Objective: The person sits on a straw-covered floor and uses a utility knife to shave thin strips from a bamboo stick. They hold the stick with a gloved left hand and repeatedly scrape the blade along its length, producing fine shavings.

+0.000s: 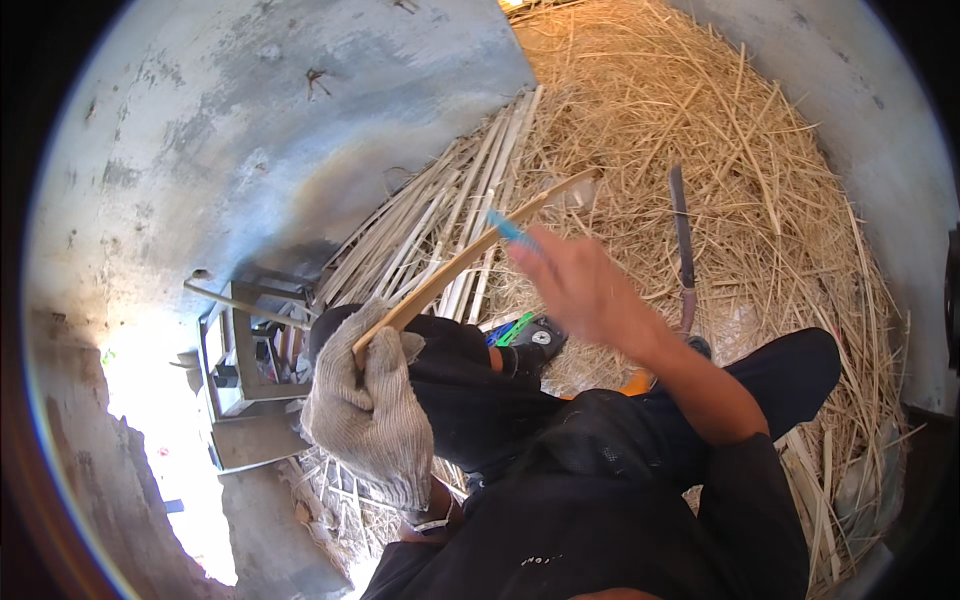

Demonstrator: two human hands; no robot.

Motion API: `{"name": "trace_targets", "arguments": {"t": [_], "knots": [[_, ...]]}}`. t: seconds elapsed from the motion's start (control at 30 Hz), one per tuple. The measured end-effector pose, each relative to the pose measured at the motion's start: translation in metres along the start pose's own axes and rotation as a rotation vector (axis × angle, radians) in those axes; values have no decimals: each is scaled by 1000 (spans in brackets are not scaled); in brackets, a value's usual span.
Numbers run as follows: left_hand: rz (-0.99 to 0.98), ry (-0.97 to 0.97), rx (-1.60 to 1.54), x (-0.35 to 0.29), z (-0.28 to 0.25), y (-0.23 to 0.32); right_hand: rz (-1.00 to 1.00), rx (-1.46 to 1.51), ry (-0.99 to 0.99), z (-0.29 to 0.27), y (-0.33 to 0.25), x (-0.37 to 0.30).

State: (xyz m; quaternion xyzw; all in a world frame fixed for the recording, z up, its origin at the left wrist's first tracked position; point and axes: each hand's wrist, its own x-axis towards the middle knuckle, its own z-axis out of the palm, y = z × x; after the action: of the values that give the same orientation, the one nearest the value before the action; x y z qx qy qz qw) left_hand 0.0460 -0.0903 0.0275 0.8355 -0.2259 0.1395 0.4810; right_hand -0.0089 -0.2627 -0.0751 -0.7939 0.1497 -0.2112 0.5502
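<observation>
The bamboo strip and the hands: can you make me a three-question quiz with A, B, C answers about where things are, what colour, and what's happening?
1. Where does the long dark blade lie?
A. On the straw pile
B. On the grey wall
C. In the gloved hand

2. What colour is the small thing at the bare hand's fingers?
A. Red
B. Blue
C. Yellow

3. How does the gloved hand stand?
A. Open and flat
C. Resting on the straw
B. Closed around the strip's end

Answers:
1 A: the dark blade rests on the straw pile, right of the right hand.
2 B: the small thing at its fingertips looks blue.
3 B: the left hand, in a knit glove, grips the lower end of the bamboo strip.
</observation>
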Motion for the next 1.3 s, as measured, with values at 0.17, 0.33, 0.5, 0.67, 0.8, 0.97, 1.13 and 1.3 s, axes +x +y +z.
{"name": "trace_targets", "arguments": {"t": [0.17, 0.33, 0.5, 0.67, 0.8, 0.97, 1.13, 1.3], "knots": [[-25, 58, -34, -6, 6, 0, 33, -32, -37, 33, -6, -22], [-51, 64, -99, -14, 6, -1, 49, -134, -67, 40, -12, -31], [-58, 54, -39, -12, 4, 1, 89, -233, 11, 38, 35, -13], [-71, -18, -33, -17, 1, 2, 51, -202, -38, 44, 4, -31], [-78, -31, -29, -11, -2, 1, 101, -242, 53, 36, 40, -4], [-117, -63, -32, -15, -3, 5, -21, -64, -43, 44, 7, -31], [-140, -60, -45, -6, -6, 5, 139, -271, 54, 42, 76, -2], [-160, -16, -45, -12, -4, 0, 81, -141, -63, 49, 44, -10]]}}
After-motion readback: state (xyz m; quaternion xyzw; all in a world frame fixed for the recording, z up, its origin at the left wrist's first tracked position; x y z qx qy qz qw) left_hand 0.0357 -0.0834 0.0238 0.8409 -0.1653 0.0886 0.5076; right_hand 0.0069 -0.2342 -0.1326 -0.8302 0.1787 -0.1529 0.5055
